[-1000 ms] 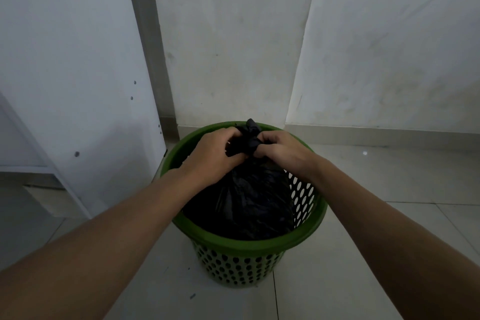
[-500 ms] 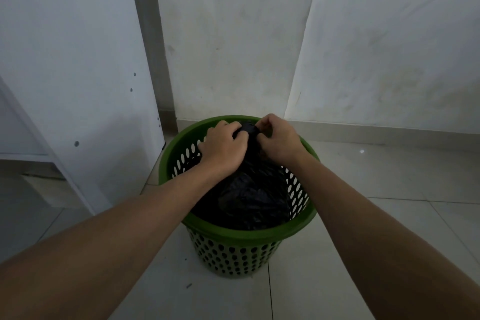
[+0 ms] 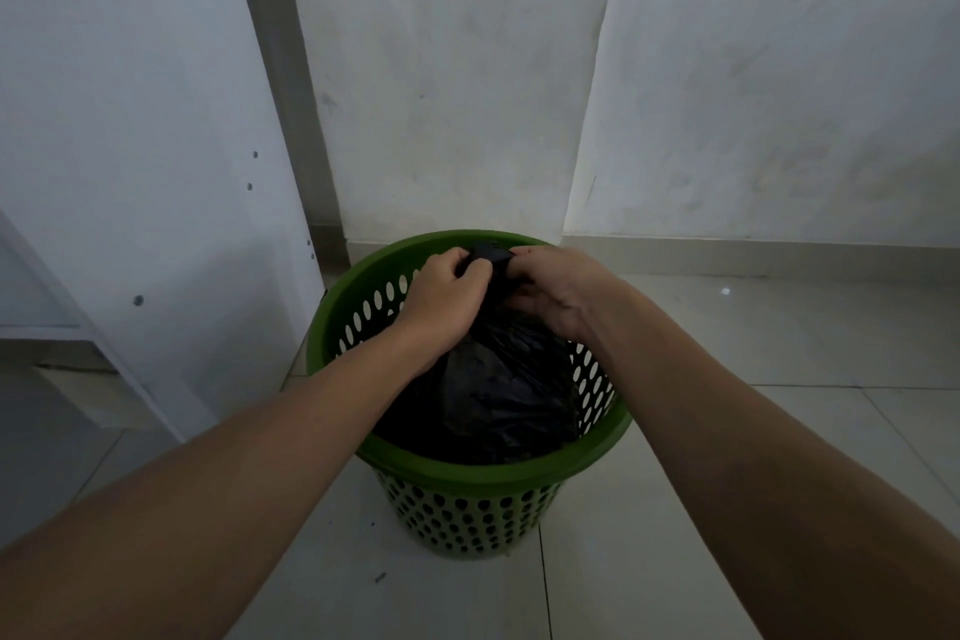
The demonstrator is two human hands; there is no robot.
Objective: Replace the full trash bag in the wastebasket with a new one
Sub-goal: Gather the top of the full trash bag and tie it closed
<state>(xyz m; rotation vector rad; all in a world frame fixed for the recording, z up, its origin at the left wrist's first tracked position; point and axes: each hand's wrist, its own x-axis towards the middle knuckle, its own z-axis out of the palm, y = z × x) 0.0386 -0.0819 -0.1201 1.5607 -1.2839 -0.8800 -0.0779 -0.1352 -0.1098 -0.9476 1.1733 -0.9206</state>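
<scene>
- a green basket [image 3: 498, 470] with a perforated wall stands on the tiled floor [image 3: 675, 561], near the corner where two pale walls meet.
- a full black bag [image 3: 498, 395] sits inside the basket; its bulk fills the middle and lies below the rim, and the basket's inner wall shows bare on the left and right of it.
- the bag's top is gathered into a narrow neck that rises toward the far side of the rim.
- the left hand [image 3: 449, 299] is closed on the neck from the left, fingers curled around the black plastic, so that grip is clamped on the bag.
- the right hand [image 3: 558, 288] is closed on the same neck from the right, its fingertips pinching the plastic just beside the left hand's; that grip is clamped on the bag too.
- the two hands almost touch, with a small fold of black plastic showing between them at the top.
- both forearms reach in from the bottom corners and cross over the near rim.
- a white panel [image 3: 140, 146] stands to the left of the basket, close to its side.
- a small dark speck [image 3: 381, 577] lies on the floor just left of the basket's foot.
</scene>
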